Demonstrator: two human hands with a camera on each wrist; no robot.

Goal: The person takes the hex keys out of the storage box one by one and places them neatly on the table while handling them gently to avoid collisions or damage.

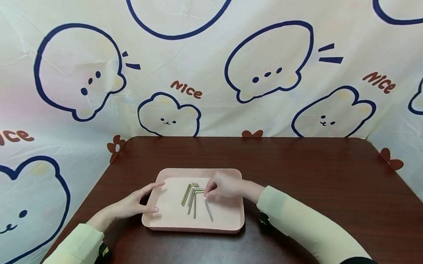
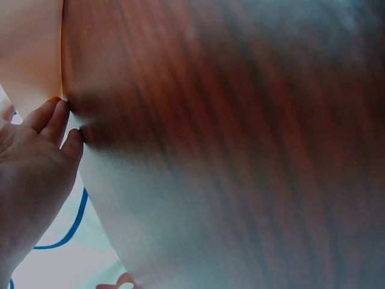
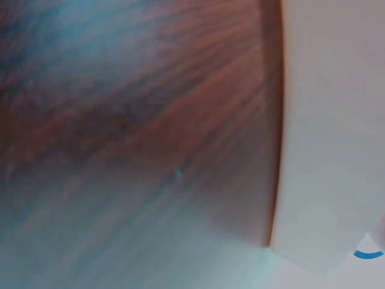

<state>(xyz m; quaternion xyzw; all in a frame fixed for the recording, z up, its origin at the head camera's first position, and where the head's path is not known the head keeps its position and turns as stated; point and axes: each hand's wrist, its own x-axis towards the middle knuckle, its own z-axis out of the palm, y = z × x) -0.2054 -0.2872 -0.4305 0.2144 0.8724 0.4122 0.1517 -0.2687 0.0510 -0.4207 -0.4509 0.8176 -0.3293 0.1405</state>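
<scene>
A pale pink tray [image 1: 171,221] lies on the table with several L-shaped hex keys [image 1: 193,199] grouped near its middle, gold and silver in tone. My right hand [image 1: 224,184] is over the tray's right half, pinching the bent end of a silver hex key [image 1: 208,209] whose long arm slants down toward the front. At the tray's left side, my left hand [image 1: 132,203] rests with thumb and index finger spread over the rim. In the left wrist view, other fingers of the left hand [image 2: 36,144] touch the tray's outer wall. The right fingertips are partly hidden behind the hand.
The dark brown wooden table [image 1: 296,164] stretches around the tray. Behind it and along both sides hangs a light curtain [image 1: 215,60] printed with bear outlines. Only bare table [image 3: 150,120] and the tray's side [image 3: 331,120] fill most of the right wrist view.
</scene>
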